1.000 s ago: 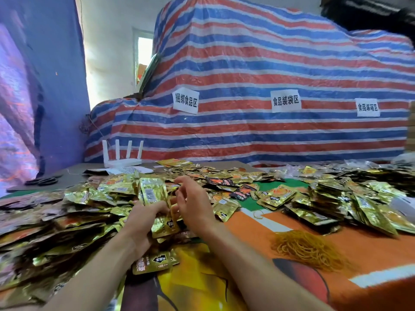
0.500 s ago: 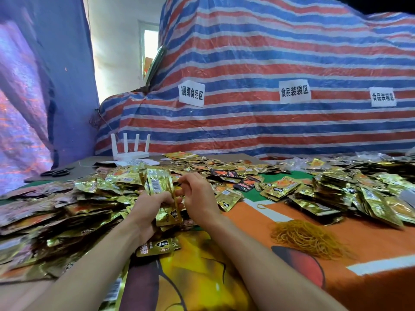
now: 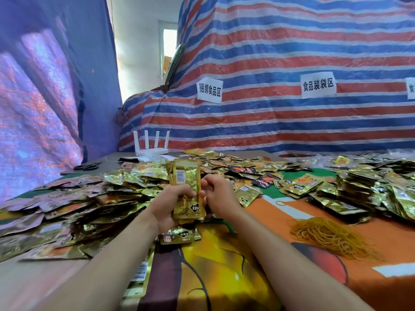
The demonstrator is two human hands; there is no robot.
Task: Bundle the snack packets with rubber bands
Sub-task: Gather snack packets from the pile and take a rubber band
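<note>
My left hand (image 3: pixel 166 205) grips the packet stack (image 3: pixel 185 176), now raised upright off the loose pile (image 3: pixel 67 212). My right hand (image 3: pixel 221 196) curls beside it; grasp undeterminable. Banding is next: rubber bands (image 3: pixel 332 237) lie well apart, rightward.

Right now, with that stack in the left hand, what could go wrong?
1. Left hand grips the stack low; the glossy packets' upper ends are free and could fan or slip out.
2. No band shows on the stack, and the band pile lies off to the right, so fetching one would probably leave a one-handed hold.
</note>
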